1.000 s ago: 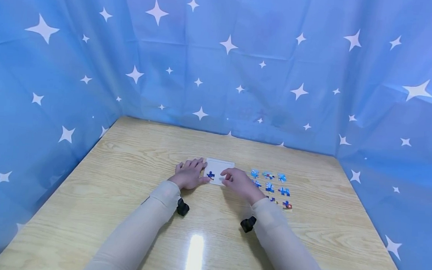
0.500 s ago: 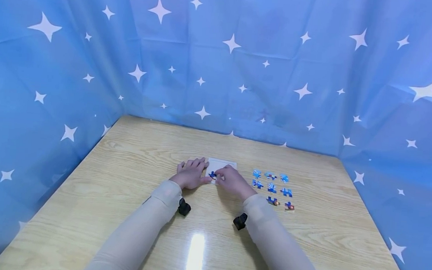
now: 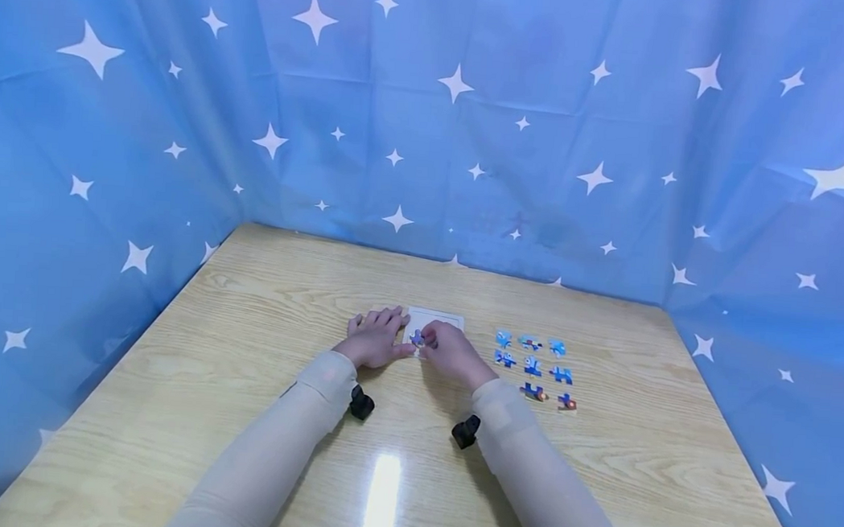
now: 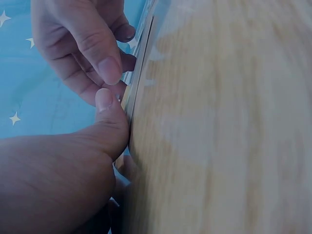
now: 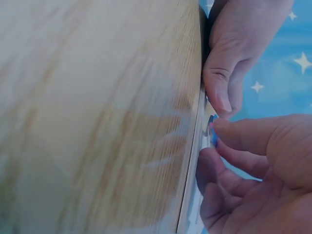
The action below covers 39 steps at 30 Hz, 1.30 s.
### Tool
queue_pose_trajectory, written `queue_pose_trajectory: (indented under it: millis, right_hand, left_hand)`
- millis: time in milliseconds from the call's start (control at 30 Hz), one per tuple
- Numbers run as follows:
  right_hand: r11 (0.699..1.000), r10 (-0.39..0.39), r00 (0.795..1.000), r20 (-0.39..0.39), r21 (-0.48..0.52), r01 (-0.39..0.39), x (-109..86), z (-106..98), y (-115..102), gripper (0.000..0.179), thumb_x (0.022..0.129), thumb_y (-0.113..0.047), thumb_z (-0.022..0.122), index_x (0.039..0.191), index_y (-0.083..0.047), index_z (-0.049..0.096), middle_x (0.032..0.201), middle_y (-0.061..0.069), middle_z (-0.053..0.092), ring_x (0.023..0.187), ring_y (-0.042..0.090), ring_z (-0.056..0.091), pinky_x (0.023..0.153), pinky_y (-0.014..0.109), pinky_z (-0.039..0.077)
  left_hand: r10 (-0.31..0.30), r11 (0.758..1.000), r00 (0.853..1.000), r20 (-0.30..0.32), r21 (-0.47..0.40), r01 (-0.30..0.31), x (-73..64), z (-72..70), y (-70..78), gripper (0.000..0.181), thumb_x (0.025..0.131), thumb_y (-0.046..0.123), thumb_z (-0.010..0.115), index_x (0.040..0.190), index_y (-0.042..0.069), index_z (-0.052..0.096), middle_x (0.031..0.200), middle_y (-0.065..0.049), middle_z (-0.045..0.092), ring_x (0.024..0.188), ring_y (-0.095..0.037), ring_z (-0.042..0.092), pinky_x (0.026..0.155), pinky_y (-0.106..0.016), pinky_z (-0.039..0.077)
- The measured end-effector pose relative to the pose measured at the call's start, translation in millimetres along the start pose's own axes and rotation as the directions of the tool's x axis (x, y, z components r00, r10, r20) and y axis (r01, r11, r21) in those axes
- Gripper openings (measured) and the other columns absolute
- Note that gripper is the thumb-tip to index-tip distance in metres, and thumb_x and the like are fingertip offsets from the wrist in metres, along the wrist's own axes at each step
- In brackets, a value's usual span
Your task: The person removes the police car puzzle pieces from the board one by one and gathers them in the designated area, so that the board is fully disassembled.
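Note:
A thin white puzzle tray (image 3: pixel 436 314) lies on the table. At its near left corner is a small blue puzzle piece (image 3: pixel 417 337). My right hand (image 3: pixel 454 356) pinches this piece between thumb and index finger; in the right wrist view its blue edge (image 5: pixel 214 130) shows at the thumb tip, tilted up from the tray. My left hand (image 3: pixel 374 339) is spread along the tray's left side, thumb stretched toward the near corner. The left wrist view has the left thumb (image 4: pixel 109 114) against the tray's edge, close to the right fingertips.
Several loose puzzle pieces (image 3: pixel 532 366) lie in rough rows right of the tray, just past the right hand. The wooden table (image 3: pixel 305 272) backs onto a blue star-patterned curtain (image 3: pixel 372 131). A bright reflection (image 3: pixel 382 499) shows near the front.
The right hand has moved left across the tray to the puzzle piece and taken hold of it; the piece now looks lighter and tipped. The left hand has stayed put.

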State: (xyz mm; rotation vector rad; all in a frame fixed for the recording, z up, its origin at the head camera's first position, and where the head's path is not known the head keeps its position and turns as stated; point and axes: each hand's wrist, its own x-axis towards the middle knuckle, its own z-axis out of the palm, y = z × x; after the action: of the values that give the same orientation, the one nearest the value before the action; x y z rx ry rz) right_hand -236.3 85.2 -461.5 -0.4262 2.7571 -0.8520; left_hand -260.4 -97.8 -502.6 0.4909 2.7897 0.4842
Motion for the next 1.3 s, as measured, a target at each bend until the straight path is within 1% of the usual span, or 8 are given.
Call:
queue_pose_trajectory:
  millis: [167, 400, 567, 667, 800, 1000, 1167, 1300]
  right_hand:
    - [1.000, -0.001, 1.000, -0.024, 0.031, 0.002, 2.0, 1.3, -0.4, 0.027, 0.093, 0.000, 0.070, 0.120, 0.003, 0.063, 0.108, 0.012, 0.068, 0.104, 0.025, 0.065, 0.094, 0.039, 0.052]
    - [0.999, -0.013, 0.997, -0.074, 0.044, 0.016, 3.2, 2.8, -1.3, 0.029, 0.091, 0.002, 0.072, 0.118, 0.004, 0.064, 0.104, 0.011, 0.067, 0.098, 0.024, 0.064, 0.090, 0.039, 0.053]
    - [0.999, -0.004, 0.997, -0.080, 0.037, 0.007, 1.2, 2.8, -1.2, 0.028, 0.091, 0.000, 0.073, 0.117, 0.003, 0.065, 0.103, 0.010, 0.068, 0.098, 0.024, 0.065, 0.090, 0.038, 0.053]
    - [0.999, 0.011, 0.997, -0.078, 0.041, -0.008, -0.3, 1.9, -0.3, 0.027, 0.091, -0.001, 0.073, 0.117, 0.002, 0.065, 0.104, 0.010, 0.068, 0.098, 0.024, 0.065, 0.091, 0.039, 0.053]
    - [0.999, 0.023, 0.996, -0.087, 0.044, -0.019, -2.5, 0.7, 4.0, 0.027, 0.092, -0.003, 0.074, 0.117, 0.002, 0.065, 0.104, 0.010, 0.067, 0.099, 0.025, 0.065, 0.091, 0.040, 0.053]
    - [0.997, 0.061, 0.994, -0.086, 0.059, -0.056, -12.5, -3.9, 11.9, 0.028, 0.095, -0.007, 0.072, 0.120, 0.000, 0.064, 0.101, 0.006, 0.066, 0.097, 0.022, 0.065, 0.085, 0.039, 0.054]
    - [0.994, 0.058, 0.994, -0.097, 0.097, -0.049, -23.7, -14.4, 14.3, 0.027, 0.097, -0.008, 0.069, 0.122, 0.000, 0.064, 0.102, 0.006, 0.065, 0.094, 0.021, 0.063, 0.077, 0.036, 0.054]
    - [0.992, 0.063, 0.993, -0.103, 0.114, -0.051, -32.3, -22.3, 20.5, 0.028, 0.098, -0.009, 0.068, 0.124, -0.001, 0.063, 0.105, 0.006, 0.065, 0.093, 0.020, 0.062, 0.073, 0.034, 0.053]
  left_hand:
    - [-0.008, 1.000, 1.000, 0.001, 0.007, 0.008, 0.1, -0.9, 0.9, 0.078, 0.100, 0.066, 0.043, 0.164, 0.027, 0.023, 0.171, 0.002, 0.008, 0.154, -0.030, 0.011, 0.116, -0.063, 0.009]
    - [0.003, 1.000, 1.000, -0.014, 0.008, -0.003, 0.7, -1.7, 1.8, 0.079, 0.099, 0.067, 0.043, 0.163, 0.026, 0.024, 0.171, 0.001, 0.009, 0.153, -0.030, 0.013, 0.115, -0.064, 0.010]
    - [0.004, 1.000, 1.000, -0.009, 0.009, -0.004, -0.4, -1.8, 3.2, 0.079, 0.099, 0.067, 0.044, 0.164, 0.027, 0.024, 0.171, 0.002, 0.009, 0.154, -0.030, 0.013, 0.115, -0.064, 0.011]
    - [-0.002, 1.000, 1.000, -0.006, 0.014, 0.002, -0.8, -2.4, 3.8, 0.080, 0.098, 0.068, 0.043, 0.164, 0.027, 0.022, 0.171, 0.002, 0.009, 0.154, -0.030, 0.013, 0.115, -0.064, 0.011]
    - [-0.003, 1.000, 1.000, -0.016, 0.015, 0.003, -1.0, -1.0, 2.7, 0.079, 0.099, 0.068, 0.043, 0.164, 0.027, 0.023, 0.171, 0.002, 0.010, 0.153, -0.030, 0.014, 0.115, -0.064, 0.011]
    - [0.003, 1.000, 1.000, -0.015, -0.006, -0.003, -1.4, 0.4, 1.0, 0.078, 0.100, 0.066, 0.046, 0.163, 0.026, 0.026, 0.170, 0.000, 0.012, 0.153, -0.032, 0.015, 0.115, -0.065, 0.012]
    - [-0.009, 1.000, 1.000, -0.013, 0.000, 0.009, -1.2, -0.9, 1.5, 0.078, 0.099, 0.066, 0.045, 0.163, 0.026, 0.025, 0.170, 0.000, 0.011, 0.153, -0.032, 0.015, 0.115, -0.065, 0.011]
    - [-0.013, 1.000, 1.000, -0.006, -0.006, 0.013, -2.2, -1.6, 3.7, 0.078, 0.100, 0.065, 0.046, 0.163, 0.027, 0.024, 0.170, 0.000, 0.011, 0.153, -0.032, 0.015, 0.115, -0.064, 0.011]
